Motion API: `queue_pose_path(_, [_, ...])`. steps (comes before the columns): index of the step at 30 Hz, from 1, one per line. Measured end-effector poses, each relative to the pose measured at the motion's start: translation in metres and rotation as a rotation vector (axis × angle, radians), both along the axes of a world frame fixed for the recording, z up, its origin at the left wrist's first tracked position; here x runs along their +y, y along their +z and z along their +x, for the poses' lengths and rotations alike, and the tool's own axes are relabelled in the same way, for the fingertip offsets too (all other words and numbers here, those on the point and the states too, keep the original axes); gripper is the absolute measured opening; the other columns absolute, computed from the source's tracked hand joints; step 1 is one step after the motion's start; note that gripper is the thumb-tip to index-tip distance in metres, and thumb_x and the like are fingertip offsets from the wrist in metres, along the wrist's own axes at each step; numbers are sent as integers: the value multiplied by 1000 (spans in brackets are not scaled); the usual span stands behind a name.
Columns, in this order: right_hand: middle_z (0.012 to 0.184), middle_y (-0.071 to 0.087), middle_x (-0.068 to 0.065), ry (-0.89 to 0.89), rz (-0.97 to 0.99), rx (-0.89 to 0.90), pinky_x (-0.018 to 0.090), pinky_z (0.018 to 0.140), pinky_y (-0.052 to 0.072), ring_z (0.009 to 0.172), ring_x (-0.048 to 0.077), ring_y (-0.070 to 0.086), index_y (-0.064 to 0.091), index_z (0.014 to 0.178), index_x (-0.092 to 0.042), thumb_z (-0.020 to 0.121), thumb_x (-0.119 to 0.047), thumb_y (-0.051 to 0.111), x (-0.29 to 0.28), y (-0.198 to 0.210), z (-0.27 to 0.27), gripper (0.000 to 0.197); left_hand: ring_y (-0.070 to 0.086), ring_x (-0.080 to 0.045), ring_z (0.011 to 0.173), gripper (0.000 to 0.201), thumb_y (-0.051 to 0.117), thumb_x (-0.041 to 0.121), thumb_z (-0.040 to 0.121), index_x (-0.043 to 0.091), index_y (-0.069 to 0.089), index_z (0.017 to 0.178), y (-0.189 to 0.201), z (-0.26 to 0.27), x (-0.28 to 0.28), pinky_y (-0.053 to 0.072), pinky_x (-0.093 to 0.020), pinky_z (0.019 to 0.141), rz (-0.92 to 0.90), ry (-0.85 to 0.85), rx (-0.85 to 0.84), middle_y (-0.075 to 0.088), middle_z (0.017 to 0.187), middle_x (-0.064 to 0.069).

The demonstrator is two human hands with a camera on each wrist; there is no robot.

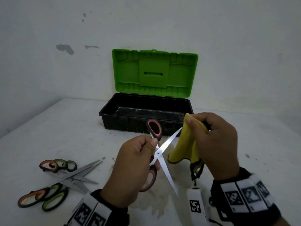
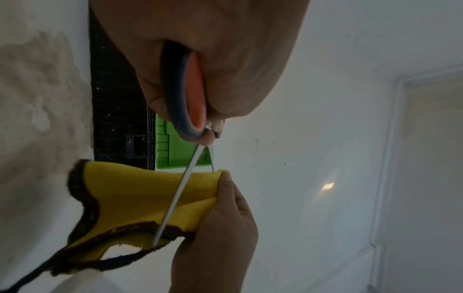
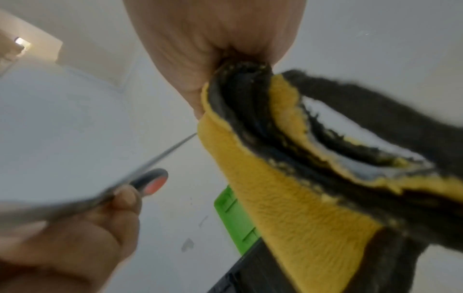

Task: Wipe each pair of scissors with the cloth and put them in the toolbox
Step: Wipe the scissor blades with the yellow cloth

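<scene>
At lower centre of the head view, the left hand (image 1: pixel 130 170) grips the red-handled scissors (image 1: pixel 158 154), blades spread wide. Right of it, the right hand (image 1: pixel 216 144) pinches the yellow cloth (image 1: pixel 187 144) around the upper blade's tip. Behind them at centre, the toolbox (image 1: pixel 146 115) stands with its lid up.

Head view looks down over the table (image 1: pixel 48 128); both wrist views, close, share the toolbox (image 1: pixel 146 115).
</scene>
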State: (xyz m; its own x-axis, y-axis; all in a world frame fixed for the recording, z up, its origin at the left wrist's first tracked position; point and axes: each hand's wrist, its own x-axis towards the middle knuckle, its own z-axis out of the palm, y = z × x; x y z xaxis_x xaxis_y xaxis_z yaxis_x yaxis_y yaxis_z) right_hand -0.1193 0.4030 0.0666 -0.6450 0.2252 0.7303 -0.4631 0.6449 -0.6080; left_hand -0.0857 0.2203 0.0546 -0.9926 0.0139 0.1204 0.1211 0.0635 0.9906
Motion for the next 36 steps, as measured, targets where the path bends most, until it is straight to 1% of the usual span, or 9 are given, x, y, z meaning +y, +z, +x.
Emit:
queue_pose_path(3, [82,67,-21,54,-19,9,2,68,40,80,-5,62,73,86,-26,87,-26,71,-3,6,13,2,53,-7,44,31,50,23,101,11,66,76,-3,-1,0,43,-18,44,-41,31,22,62,60,-15])
queue_pose_path(5, [83,67,-17,126,68,-10,3,70,41,82,-4,61,73,88,-24,87,-25,72,-13,5,22,2,53,-7,43,31,51,24,100,12,65,75,-4,-2,3,44,-20,45,-56,52,56,62,60,-18])
queue_pose_path(9, [84,68,-8,203,205,-61,-1,76,40,83,-2,59,74,91,-16,84,-20,71,-28,-17,25,9,50,-2,44,31,54,23,98,21,59,67,-7,-3,8,39,-12,46,-177,131,202,59,51,8])
queue_pose_path(12, [83,69,-6,170,200,-98,-2,77,40,81,-5,58,74,92,-16,85,-21,72,-29,-27,20,9,55,-4,47,29,55,23,97,22,59,69,-13,-3,9,42,-14,51,-246,161,273,62,52,3])
queue_pose_path(16, [81,69,-9,101,184,-132,-3,75,39,73,-8,56,75,89,-20,84,-19,75,-31,-23,16,5,54,-5,43,27,54,25,97,21,60,72,-18,-4,8,42,-16,48,-312,184,316,61,52,0])
queue_pose_path(19, [81,68,-9,128,209,-112,-1,76,42,75,1,59,75,90,-18,85,-23,71,-38,-21,23,8,58,-6,50,25,54,27,96,20,63,74,-16,-3,7,44,-14,49,-345,217,356,61,55,1])
queue_pose_path(25, [78,67,-10,54,189,-155,-3,73,39,73,-11,54,74,86,-20,84,-19,75,-34,-21,17,3,59,-2,47,24,53,23,98,20,62,76,-22,-5,10,44,-14,48,-341,213,352,62,57,1])
queue_pose_path(30, [78,68,-10,93,205,-140,6,72,46,69,0,58,75,88,-19,84,-21,73,-44,-24,27,5,61,-6,55,22,53,27,96,22,64,79,-23,-5,10,48,-16,53,-348,223,359,63,59,3])
queue_pose_path(36, [75,65,-12,3,164,-180,-2,70,38,70,-6,55,72,83,-21,85,-18,73,-32,-20,13,4,59,-5,55,21,52,28,97,22,60,78,-27,-3,13,45,-15,53,-345,197,359,63,62,4])
